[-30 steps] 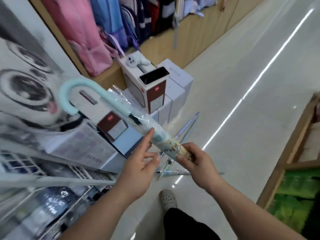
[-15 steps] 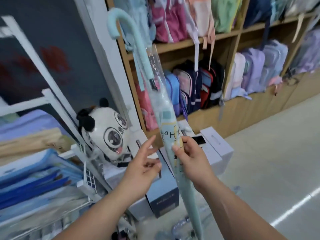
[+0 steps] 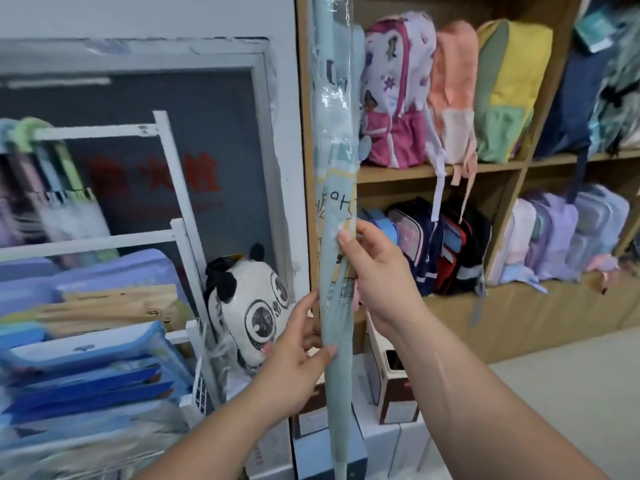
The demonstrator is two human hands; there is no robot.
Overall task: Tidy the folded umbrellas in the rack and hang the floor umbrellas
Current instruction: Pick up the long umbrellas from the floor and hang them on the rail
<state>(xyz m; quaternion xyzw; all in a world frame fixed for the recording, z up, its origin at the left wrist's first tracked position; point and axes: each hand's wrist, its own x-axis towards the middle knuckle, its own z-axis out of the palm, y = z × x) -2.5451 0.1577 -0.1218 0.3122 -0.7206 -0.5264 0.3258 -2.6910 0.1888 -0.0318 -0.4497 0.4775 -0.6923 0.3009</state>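
A long pale-teal umbrella [image 3: 337,188] in a clear plastic sleeve stands upright in front of me; its curved handle is out of view above the top edge. My right hand [image 3: 375,271] grips its printed middle section. My left hand [image 3: 298,355] pinches the furled canopy lower down. To the left stands a white wire rack [image 3: 173,188]. Several pastel umbrellas [image 3: 52,188] hang from its top bar, and folded items in blue sleeves [image 3: 93,362] lie stacked on its shelves.
A panda plush bag [image 3: 249,306] sits beside the rack. White and brown boxes [image 3: 391,393] stand on the floor below the umbrella. Wooden shelves [image 3: 440,168] full of backpacks fill the right side. Pale floor [image 3: 571,393] shows at lower right.
The view swung up from the floor to the shelves. The umbrella went from slanted to upright and rose until its handle left the frame. My left hand closed on the lower canopy.
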